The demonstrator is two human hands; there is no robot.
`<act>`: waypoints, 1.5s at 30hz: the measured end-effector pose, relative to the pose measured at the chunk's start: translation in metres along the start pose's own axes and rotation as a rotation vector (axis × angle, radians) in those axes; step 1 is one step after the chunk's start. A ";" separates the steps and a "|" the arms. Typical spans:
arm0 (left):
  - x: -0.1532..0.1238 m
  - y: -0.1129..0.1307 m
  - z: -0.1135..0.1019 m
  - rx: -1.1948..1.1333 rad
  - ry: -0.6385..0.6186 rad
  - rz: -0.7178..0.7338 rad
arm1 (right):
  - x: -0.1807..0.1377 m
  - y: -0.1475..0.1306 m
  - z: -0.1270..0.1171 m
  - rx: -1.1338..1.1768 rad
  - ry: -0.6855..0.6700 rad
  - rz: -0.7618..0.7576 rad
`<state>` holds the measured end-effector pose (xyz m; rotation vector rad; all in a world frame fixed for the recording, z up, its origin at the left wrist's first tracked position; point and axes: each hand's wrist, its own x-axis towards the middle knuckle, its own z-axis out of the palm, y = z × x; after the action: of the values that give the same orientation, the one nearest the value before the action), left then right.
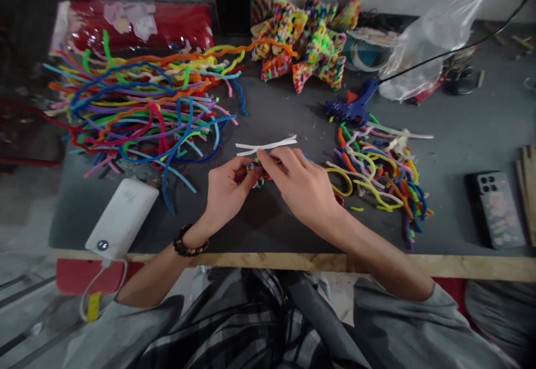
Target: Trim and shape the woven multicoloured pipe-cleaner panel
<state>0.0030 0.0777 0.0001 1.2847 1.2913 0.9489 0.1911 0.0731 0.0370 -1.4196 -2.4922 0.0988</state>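
Between my two hands is a small multicoloured piece of woven pipe cleaners (260, 179), mostly covered by the fingers. My left hand (229, 186) is closed on its left side, thumb and fingertips pinching the edge. From the right, my right hand (305, 182) grips the same piece, its fingers bent over the top. Just beyond the fingertips lie thin white strips (274, 145), crossing each other; whether the right fingers touch them I cannot tell. Yellow pipe cleaners (341, 183) curl out beside the right hand.
A big heap of long pipe cleaners (142, 106) spreads at left, near a white power bank (122, 218). Shorter pipe cleaners (377, 168) lie at right, below a blue glue gun (354, 104) with a black cord. Finished woven pieces (310, 39) pile at the back. A phone (496, 210) rests far right.
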 end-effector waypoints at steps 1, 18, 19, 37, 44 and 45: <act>0.000 0.000 0.000 0.002 -0.003 0.005 | -0.002 -0.002 0.004 0.025 0.006 0.014; 0.000 -0.001 -0.005 0.043 -0.015 0.049 | 0.000 0.009 0.018 0.375 0.138 0.038; 0.000 -0.002 -0.006 0.048 -0.015 0.052 | 0.000 0.010 0.018 0.370 0.148 0.025; 0.000 -0.004 -0.006 -0.041 -0.005 0.036 | -0.005 0.019 0.016 0.156 0.051 -0.142; -0.003 -0.006 -0.004 0.095 0.031 0.093 | -0.002 0.009 0.018 0.227 0.221 -0.032; -0.004 -0.005 -0.004 0.124 0.032 0.107 | -0.001 0.008 0.017 0.234 0.228 -0.007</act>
<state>-0.0023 0.0734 -0.0034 1.4516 1.3337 0.9800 0.1935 0.0773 0.0186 -1.2514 -2.2194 0.2081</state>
